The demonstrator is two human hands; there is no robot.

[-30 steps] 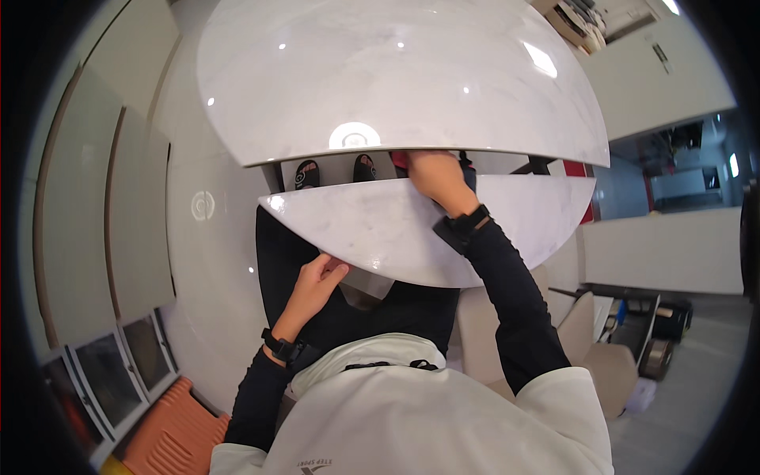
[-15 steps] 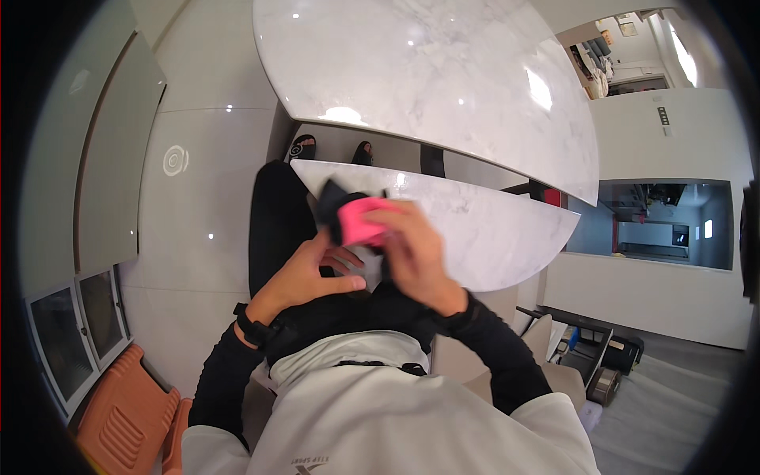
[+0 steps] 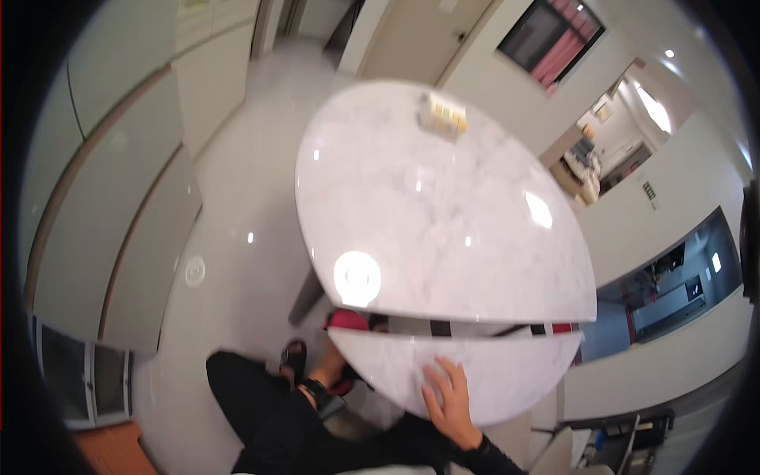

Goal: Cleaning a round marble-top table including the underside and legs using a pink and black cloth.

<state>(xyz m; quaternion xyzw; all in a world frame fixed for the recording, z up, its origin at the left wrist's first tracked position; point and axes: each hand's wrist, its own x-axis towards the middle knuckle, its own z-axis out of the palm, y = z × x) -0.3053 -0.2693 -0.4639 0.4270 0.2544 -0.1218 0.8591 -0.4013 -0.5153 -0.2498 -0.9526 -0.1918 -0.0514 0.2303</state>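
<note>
Pink thing (image 3: 346, 321) is tucked down below the edge of the bench, just under the gap between the big round marble top and the smaller marble leaf in front of it, so only a rounded pink-red bit of it peeks out. The left hand (image 3: 331, 370) is reaching up under there right next to it, wrist with a dark watch (image 3: 317, 389) showing, but the fingers are hidden behind the leaf, so I honestly can't tell whether that grip is closed on the pink thing or just near it. The right hand (image 3: 450, 396) is a different story: it lies flat on top of the lower marble leaf (image 3: 507, 372), fingers spread wide, palm down, holding nothing, with a dark sleeve (image 3: 491, 459) running off the bottom of the view. Just left of the pink thing there's a foot in a dark sandal (image 3: 291, 356) on the floor, and a leg in black trousers (image 3: 253, 404) stretching out beside it. The main bench (image 3: 443, 206) is a glossy white marble oval with ceiling lights reflecting off it, and at its far end sits a small yellowish packet or box (image 3: 443, 117), too blurry to make out more. Pale shiny floor (image 3: 229, 269) all around, light cabinet fronts (image 3: 103, 206) curving along the left, and an orange mat (image 3: 107, 451) in the bottom left corner.
</note>
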